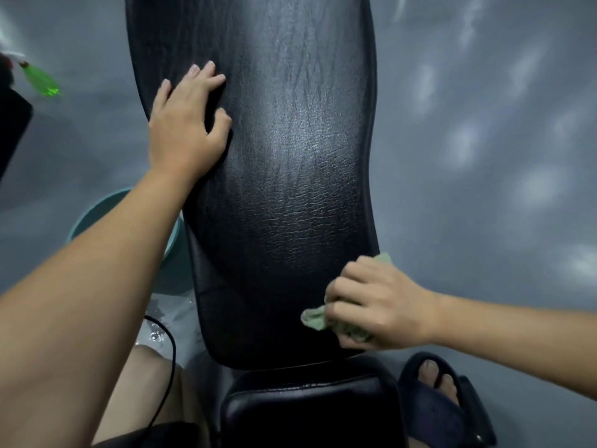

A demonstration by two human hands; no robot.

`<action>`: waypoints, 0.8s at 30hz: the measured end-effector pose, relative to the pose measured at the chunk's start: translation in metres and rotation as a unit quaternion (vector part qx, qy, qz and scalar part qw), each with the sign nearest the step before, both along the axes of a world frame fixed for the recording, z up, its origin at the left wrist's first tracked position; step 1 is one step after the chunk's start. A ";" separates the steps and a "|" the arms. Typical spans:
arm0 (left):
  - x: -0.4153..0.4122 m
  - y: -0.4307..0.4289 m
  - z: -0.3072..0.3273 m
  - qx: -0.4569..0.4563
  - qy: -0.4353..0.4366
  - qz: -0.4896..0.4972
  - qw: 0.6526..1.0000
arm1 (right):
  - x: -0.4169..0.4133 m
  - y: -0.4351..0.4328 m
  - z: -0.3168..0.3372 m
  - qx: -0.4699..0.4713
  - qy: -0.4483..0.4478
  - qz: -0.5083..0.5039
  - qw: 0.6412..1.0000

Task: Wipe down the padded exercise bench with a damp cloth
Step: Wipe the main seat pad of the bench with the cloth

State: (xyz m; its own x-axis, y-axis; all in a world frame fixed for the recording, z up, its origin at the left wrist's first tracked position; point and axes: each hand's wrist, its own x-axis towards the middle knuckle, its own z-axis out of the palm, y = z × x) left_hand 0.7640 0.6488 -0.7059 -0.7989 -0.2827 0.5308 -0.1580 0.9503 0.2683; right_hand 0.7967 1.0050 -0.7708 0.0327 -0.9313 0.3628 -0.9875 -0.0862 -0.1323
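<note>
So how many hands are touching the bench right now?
2. The left hand rests on the left edge of the bench, farther away. The right hand grips the cloth at its near right corner.

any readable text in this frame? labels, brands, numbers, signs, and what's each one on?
No readable text anywhere in the frame.
Bench pad: plain black, no logo or label showing.
Cloth: plain green, no tag visible.
Spray bottle: green and blurred; any label on it is unreadable.
Basin and slipper: no markings visible.
</note>
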 end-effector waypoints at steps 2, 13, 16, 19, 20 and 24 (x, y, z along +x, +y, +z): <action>0.000 0.000 -0.001 -0.005 0.003 0.001 1.000 | -0.001 -0.003 -0.002 0.005 0.028 0.031 0.999; -0.002 -0.005 -0.010 -0.047 0.073 0.008 0.996 | 0.008 -0.003 -0.007 -0.004 -0.005 0.043 0.999; -0.002 -0.007 -0.012 -0.052 0.075 0.004 0.996 | 0.017 0.002 -0.016 0.008 0.011 0.097 0.995; -0.003 -0.008 -0.014 -0.045 0.082 0.010 0.996 | 0.014 -0.010 -0.010 -0.015 0.039 0.003 0.999; -0.004 -0.008 -0.015 -0.040 0.088 0.012 0.995 | 0.007 -0.017 -0.006 -0.029 0.045 -0.060 0.997; -0.003 -0.005 -0.014 -0.055 0.108 0.020 0.992 | -0.036 -0.043 0.019 -0.066 0.044 -0.220 0.972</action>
